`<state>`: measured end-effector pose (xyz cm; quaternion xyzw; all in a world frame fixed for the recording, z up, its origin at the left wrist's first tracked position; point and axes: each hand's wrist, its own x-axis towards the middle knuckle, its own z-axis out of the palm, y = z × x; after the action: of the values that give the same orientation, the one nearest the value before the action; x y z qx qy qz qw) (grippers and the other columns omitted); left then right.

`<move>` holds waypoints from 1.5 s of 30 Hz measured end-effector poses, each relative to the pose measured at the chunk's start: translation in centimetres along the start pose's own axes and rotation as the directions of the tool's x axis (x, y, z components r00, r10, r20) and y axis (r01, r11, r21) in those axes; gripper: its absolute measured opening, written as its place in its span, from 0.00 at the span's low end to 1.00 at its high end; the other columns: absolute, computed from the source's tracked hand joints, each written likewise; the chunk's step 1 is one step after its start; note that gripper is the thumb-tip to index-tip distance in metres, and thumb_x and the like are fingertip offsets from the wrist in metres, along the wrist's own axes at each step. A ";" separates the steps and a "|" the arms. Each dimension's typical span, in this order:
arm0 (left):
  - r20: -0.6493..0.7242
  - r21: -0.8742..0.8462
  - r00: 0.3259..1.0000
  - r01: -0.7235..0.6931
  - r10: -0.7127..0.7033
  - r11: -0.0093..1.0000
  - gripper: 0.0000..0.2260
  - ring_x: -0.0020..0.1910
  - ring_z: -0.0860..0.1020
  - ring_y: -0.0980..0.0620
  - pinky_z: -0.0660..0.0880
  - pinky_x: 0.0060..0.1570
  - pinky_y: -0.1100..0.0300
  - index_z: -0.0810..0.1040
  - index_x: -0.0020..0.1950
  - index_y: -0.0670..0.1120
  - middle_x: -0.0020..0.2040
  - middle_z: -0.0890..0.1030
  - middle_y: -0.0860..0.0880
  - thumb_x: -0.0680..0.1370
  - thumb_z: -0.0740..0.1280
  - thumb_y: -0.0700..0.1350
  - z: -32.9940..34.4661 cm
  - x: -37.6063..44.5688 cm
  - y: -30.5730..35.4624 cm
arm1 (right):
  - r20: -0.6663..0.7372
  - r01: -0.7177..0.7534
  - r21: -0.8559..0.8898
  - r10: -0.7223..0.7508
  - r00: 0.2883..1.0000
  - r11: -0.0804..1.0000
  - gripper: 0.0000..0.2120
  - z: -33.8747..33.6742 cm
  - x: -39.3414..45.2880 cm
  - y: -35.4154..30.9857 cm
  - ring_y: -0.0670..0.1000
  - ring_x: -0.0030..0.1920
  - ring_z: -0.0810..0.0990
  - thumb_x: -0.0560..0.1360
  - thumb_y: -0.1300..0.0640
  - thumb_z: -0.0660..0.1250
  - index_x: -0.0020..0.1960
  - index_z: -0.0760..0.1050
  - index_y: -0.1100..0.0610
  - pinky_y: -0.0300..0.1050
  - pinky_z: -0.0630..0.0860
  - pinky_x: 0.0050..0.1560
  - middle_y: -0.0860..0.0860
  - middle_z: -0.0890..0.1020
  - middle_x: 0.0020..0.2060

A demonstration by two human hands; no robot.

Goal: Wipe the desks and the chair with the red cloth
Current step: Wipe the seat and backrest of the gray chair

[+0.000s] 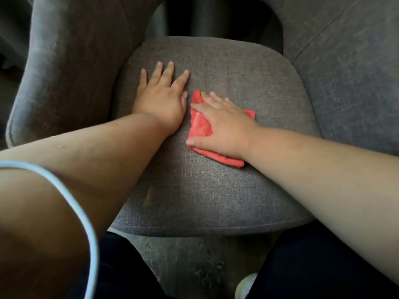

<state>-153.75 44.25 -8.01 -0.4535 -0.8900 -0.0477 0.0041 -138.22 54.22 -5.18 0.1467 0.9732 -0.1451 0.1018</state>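
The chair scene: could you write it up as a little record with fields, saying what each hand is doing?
surface: grey fabric seat cushion of a chair
cloth: red cloth, folded, lying flat on the seat
right hand: right hand pressed flat on the cloth, fingers spread
left hand: left hand flat on the bare seat beside the cloth, holding nothing
chair sides: padded grey armrest at left
desks: none in view

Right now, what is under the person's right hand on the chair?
A folded red cloth lies flat under the right hand, on the grey seat cushion. The hand hides the cloth's middle.
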 end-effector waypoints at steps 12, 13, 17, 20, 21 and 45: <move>-0.010 0.002 1.000 -0.017 0.017 1.000 0.26 0.78 0.52 0.41 0.45 0.74 0.40 0.58 0.78 0.53 0.79 0.57 0.43 0.80 0.48 0.58 0.0 -0.1 -0.1 | 0.080 0.133 0.042 -0.136 0.987 0.990 0.46 1.6 -6.0 -2.1 0.51 0.79 0.50 0.66 0.23 0.54 0.78 0.58 0.47 0.46 0.44 0.77 0.53 0.54 0.80; -0.011 0.004 1.000 -0.020 0.020 1.000 0.26 0.78 0.52 0.41 0.45 0.74 0.40 0.58 0.78 0.53 0.79 0.57 0.43 0.79 0.48 0.58 0.1 -0.1 -0.2 | 0.086 0.145 0.045 -0.149 0.985 0.988 0.47 1.7 -6.6 -2.3 0.51 0.79 0.50 0.66 0.23 0.55 0.78 0.58 0.47 0.45 0.43 0.77 0.53 0.54 0.80; -0.012 0.015 1.000 -0.020 0.020 1.000 0.27 0.78 0.53 0.41 0.46 0.74 0.39 0.59 0.77 0.54 0.79 0.57 0.43 0.79 0.47 0.59 0.3 -0.1 -0.3 | 0.105 0.206 0.048 -0.210 0.972 0.977 0.46 2.2 -8.8 -3.0 0.52 0.79 0.49 0.67 0.24 0.58 0.78 0.57 0.48 0.46 0.42 0.77 0.54 0.54 0.80; -0.011 0.019 1.000 -0.019 0.019 1.000 0.27 0.78 0.52 0.41 0.46 0.74 0.39 0.58 0.77 0.54 0.79 0.57 0.43 0.79 0.47 0.59 0.3 0.0 -0.2 | 0.113 0.271 0.012 -0.271 0.956 0.962 0.46 2.7 -10.0 -3.2 0.52 0.79 0.49 0.68 0.24 0.58 0.78 0.57 0.48 0.47 0.42 0.77 0.54 0.54 0.80; -0.011 0.018 1.000 -0.019 0.019 1.000 0.27 0.78 0.52 0.41 0.45 0.74 0.39 0.58 0.77 0.54 0.79 0.57 0.43 0.79 0.46 0.59 0.3 0.0 -0.2 | 0.117 0.291 0.000 -0.289 0.950 0.957 0.46 2.8 -10.1 -3.1 0.52 0.79 0.49 0.68 0.24 0.58 0.78 0.56 0.48 0.47 0.41 0.77 0.54 0.54 0.80; -0.017 0.030 1.000 -0.022 0.022 0.999 0.26 0.78 0.52 0.41 0.45 0.75 0.43 0.56 0.79 0.52 0.80 0.55 0.42 0.81 0.48 0.57 0.3 -0.2 -0.1 | -0.271 0.010 -0.086 -0.033 0.962 0.996 0.45 -1.8 7.0 4.3 0.59 0.79 0.54 0.71 0.32 0.66 0.78 0.58 0.54 0.59 0.51 0.77 0.60 0.58 0.79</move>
<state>-153.69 44.12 -8.31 -0.4626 -0.8855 -0.0383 0.0189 -143.69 60.53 -6.24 0.1504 0.9847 -0.0835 -0.0281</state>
